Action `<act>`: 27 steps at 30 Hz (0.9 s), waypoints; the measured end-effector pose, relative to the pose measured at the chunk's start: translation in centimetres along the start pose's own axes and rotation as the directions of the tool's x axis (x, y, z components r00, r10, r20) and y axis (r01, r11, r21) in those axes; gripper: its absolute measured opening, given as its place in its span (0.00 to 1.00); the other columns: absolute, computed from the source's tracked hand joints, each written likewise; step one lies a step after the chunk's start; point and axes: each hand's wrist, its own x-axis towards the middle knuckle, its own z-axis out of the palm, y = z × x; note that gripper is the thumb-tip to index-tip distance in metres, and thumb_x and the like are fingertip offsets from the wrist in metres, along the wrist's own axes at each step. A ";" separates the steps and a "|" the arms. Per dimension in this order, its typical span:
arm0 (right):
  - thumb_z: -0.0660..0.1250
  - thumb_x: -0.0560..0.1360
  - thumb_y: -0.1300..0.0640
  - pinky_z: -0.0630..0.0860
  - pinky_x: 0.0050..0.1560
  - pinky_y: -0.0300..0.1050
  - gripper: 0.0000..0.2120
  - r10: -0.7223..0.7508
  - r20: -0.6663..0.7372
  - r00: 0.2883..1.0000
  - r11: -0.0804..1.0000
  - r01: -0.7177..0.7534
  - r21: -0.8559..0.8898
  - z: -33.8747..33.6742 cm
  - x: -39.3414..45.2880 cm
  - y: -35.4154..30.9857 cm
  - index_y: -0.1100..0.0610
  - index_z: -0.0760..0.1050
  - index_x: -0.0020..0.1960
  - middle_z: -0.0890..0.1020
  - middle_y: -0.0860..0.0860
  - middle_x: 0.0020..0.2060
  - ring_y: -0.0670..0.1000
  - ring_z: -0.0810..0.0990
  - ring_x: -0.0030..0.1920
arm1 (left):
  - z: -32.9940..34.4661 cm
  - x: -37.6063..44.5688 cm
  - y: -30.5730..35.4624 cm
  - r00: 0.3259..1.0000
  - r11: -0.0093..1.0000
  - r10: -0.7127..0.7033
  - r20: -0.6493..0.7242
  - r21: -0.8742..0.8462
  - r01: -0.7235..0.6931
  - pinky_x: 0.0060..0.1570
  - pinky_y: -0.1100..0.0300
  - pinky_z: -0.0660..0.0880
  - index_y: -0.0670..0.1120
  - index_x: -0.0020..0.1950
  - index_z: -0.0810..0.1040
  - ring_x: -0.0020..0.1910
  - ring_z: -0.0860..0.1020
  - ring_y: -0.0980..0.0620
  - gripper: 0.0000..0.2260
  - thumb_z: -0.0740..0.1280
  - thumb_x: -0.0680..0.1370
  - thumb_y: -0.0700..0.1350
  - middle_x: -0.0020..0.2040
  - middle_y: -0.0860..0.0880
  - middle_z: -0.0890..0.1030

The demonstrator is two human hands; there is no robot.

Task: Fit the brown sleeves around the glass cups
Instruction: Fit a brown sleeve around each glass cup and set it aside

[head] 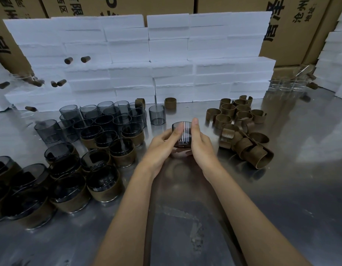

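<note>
Fitting is judged under way: a smoked glass cup [182, 134] is gripped between the left hand [162, 144] and right hand [200, 143] above the steel table [281, 189]; a brown sleeve [182, 144] seems wrapped low. Pressing down is called for next.

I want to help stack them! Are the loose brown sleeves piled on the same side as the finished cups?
No, the loose brown sleeves lie right of the hands, while the sleeved cups stand left.

The steel table [281, 189] carries smoky glass cups [106, 120], brown sleeves [241, 129] and stacked white foam boxes [166, 60].
</note>
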 end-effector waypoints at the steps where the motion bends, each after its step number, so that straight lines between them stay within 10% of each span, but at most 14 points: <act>1: 0.49 0.84 0.36 0.79 0.39 0.35 0.26 -0.007 -0.020 1.000 1.000 0.007 0.012 0.0 0.1 0.0 0.48 0.82 0.49 0.88 0.49 0.41 0.46 0.87 0.40 | -0.1 0.0 0.0 0.999 1.000 0.004 -0.049 0.009 -0.004 0.59 0.48 0.78 0.49 0.64 0.81 0.56 0.84 0.46 0.32 0.74 0.70 0.69 0.58 0.45 0.85; 5: 0.52 0.87 0.46 0.80 0.35 0.37 0.17 -0.042 -0.066 0.997 0.998 0.045 0.049 -0.1 0.3 0.3 0.47 0.79 0.54 0.86 0.54 0.45 0.47 0.84 0.36 | -0.6 0.4 -0.1 0.985 0.996 0.058 -0.163 -0.052 -0.067 0.54 0.50 0.78 0.47 0.64 0.78 0.60 0.81 0.43 0.24 0.75 0.74 0.58 0.61 0.43 0.83; 9: 0.59 0.86 0.50 0.81 0.49 0.39 0.13 -0.050 -0.057 0.997 0.986 0.058 0.158 -0.5 0.5 0.7 0.51 0.78 0.65 0.85 0.51 0.54 0.47 0.84 0.52 | -0.7 0.4 0.3 0.990 0.971 0.041 -0.136 -0.227 -0.071 0.57 0.54 0.80 0.44 0.64 0.79 0.61 0.82 0.45 0.12 0.68 0.82 0.47 0.62 0.43 0.84; 16: 0.58 0.85 0.46 0.79 0.63 0.47 0.22 0.157 0.262 0.952 0.772 -0.284 0.569 -0.8 0.3 0.2 0.62 0.74 0.69 0.85 0.61 0.57 0.56 0.85 0.59 | -0.7 0.0 0.9 0.992 0.946 0.102 -0.080 -0.301 -0.122 0.65 0.60 0.75 0.46 0.66 0.79 0.61 0.82 0.55 0.13 0.66 0.82 0.37 0.61 0.50 0.85; 23: 0.62 0.85 0.55 0.75 0.70 0.51 0.17 0.057 0.258 0.964 0.845 -0.184 0.501 -0.9 0.4 0.4 0.61 0.74 0.70 0.84 0.58 0.61 0.55 0.83 0.63 | -0.3 0.0 0.8 0.983 0.969 0.118 -0.142 -0.202 -0.145 0.68 0.54 0.75 0.43 0.66 0.75 0.65 0.80 0.48 0.24 0.77 0.72 0.38 0.63 0.45 0.82; 27: 0.70 0.80 0.55 0.77 0.64 0.47 0.19 0.029 0.278 0.960 0.890 -0.152 0.431 -0.6 0.1 0.2 0.55 0.75 0.70 0.86 0.56 0.58 0.52 0.84 0.60 | -0.3 -0.1 1.1 0.980 0.929 0.080 -0.184 -0.343 -0.141 0.59 0.53 0.77 0.42 0.59 0.72 0.51 0.82 0.47 0.22 0.77 0.69 0.44 0.53 0.42 0.81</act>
